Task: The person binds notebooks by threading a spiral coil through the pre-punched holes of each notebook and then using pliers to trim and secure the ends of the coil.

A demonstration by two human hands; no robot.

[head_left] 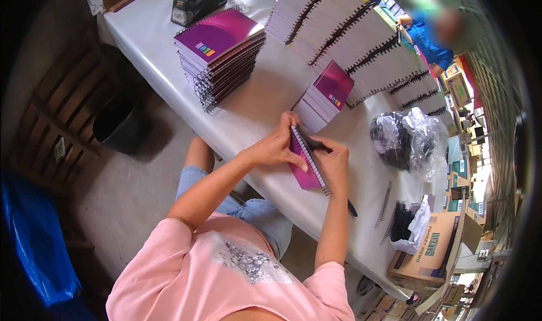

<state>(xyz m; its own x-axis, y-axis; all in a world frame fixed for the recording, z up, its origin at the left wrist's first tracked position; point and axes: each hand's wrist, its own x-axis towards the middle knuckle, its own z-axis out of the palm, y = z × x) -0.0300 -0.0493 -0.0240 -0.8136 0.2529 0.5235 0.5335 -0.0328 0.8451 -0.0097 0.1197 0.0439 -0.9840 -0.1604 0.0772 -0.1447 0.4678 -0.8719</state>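
A purple-covered notebook [303, 177] is held on edge at the near side of the table, its wire spiral running along the upturned spine. My left hand [278, 145] is closed around it, thumb lying on the purple cover and fingers at the far end. On its dark other side, my right hand [332, 162] grips near the spiral; some of those fingertips are hidden. Just beyond my hands stands a stack of purple-topped pads [327, 98] with no spirals visible. To the left rises a tall pile of spiral-bound purple notebooks [220, 53].
A tape dispenser [200, 2] sits behind the left pile. High rows of spiral-bound books [361, 50] line the far side. At right lie a plastic bag of black coils [409, 143], a loose coil [384, 204], a dark pen-like item [352, 208] and a cardboard box [429, 245].
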